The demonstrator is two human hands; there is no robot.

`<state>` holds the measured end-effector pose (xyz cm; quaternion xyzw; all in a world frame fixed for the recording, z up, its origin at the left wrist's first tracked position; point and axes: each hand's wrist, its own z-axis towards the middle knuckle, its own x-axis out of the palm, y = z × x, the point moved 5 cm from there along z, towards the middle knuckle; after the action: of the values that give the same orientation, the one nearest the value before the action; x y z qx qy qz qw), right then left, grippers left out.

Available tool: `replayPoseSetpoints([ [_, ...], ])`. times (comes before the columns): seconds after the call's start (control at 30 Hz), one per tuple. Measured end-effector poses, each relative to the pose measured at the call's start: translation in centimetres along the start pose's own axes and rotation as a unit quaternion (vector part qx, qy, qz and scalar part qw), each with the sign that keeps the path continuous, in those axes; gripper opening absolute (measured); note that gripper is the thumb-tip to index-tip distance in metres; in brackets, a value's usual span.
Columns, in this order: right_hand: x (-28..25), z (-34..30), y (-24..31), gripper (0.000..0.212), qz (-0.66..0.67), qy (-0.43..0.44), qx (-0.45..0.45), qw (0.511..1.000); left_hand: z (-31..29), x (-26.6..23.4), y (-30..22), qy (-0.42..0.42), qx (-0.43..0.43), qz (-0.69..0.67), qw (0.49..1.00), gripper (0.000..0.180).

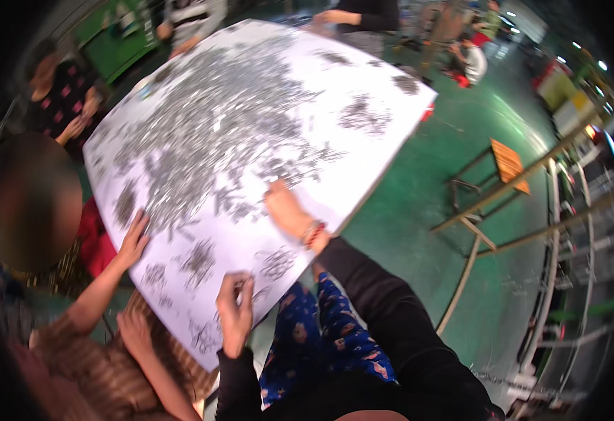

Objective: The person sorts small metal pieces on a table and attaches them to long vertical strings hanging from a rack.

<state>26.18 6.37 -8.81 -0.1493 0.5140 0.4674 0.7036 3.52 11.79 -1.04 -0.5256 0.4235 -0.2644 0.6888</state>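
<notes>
A large pile of small, thin dark-grey pieces [215, 105], blurred and too small to name, is spread over the white tabletop [363, 63]. At the pile's near edge my right hand [289, 210], with a red bracelet at the wrist, has its fingers curled down among loose pieces. What its fingertips grip is hidden. My left hand [235, 312] hovers by the table's near edge, thumb and fingers bent together; anything between them is too small to make out. Just beyond it lies a little heap of dark pieces [276, 263], with another small heap [198, 263] to its left.
On the left, a co-worker's hand [135, 242] rests on the table edge beside a separate heap [126, 203]. Other people stand around the far side. To the right are a wooden-topped stool [509, 165] and a metal rail frame [461, 281] on the green floor.
</notes>
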Motion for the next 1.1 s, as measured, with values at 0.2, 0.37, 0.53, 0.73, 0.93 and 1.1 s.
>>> replayPoseSetpoints([
  [0.2,-2.9,-3.5,0.1,0.021,0.06,0.056,0.089,0.993,-1.6,1.5,-2.7,0.03,0.007,-0.157,0.987,0.007],
  [0.37,-11.7,-11.6,4.1,0.024,0.4,-0.008,0.249,0.882,-2.4,3.1,-5.2,0.065,0.001,-0.216,0.974,0.011],
  [0.53,-15.2,-15.3,9.6,0.014,0.535,-0.02,0.304,0.788,-3.0,3.9,-4.9,0.131,-0.008,-0.25,0.959,0.013],
  [0.73,-16.6,-17.0,12.4,0.012,0.502,-0.051,0.269,0.82,-4.9,2.8,-5.5,0.083,0.059,-0.139,0.985,0.013],
  [0.93,-17.4,-16.7,12.0,0.017,0.475,-0.043,0.222,0.85,-5.6,2.5,-7.0,0.049,0.043,-0.187,0.98,0.011],
  [1.1,-16.3,-12.0,2.3,0.031,0.469,-0.108,0.298,0.824,-5.1,2.1,-7.0,0.052,-0.023,-0.147,0.987,0.008],
])
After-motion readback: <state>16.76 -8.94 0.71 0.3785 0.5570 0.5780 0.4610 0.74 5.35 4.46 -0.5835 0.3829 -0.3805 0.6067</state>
